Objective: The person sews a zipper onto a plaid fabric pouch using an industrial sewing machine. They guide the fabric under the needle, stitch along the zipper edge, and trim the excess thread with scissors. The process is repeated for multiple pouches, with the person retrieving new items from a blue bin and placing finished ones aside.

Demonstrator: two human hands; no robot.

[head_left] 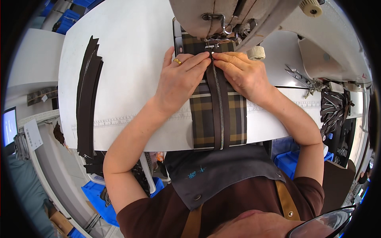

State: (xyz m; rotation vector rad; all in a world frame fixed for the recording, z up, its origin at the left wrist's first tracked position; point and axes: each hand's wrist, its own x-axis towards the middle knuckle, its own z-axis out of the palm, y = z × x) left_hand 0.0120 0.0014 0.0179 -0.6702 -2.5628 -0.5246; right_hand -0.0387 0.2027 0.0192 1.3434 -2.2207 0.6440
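Observation:
A strip of plaid fabric (201, 133) in brown, olive and white runs front to back under the sewing machine (192, 18). Lengthwise on it lies a dark brown zipper (220, 115) with metal teeth. My left hand (180, 77), wearing a gold ring, pinches the zipper's left tape, with the thumb out to the side. From the other side, my right hand (244, 75) has its fingertips closed on the zipper's right edge. Both sets of fingertips nearly meet just in front of the presser foot (211, 44). The fingers hide part of the zipper there.
Long dark brown strips (88, 99) lie on the left of the white table (131, 43), which has a ruler scale printed across it. Metal snips (298, 76) rest right of the machine. Dark zippers (333, 109) hang at the right edge. Blue bins (104, 202) stand below.

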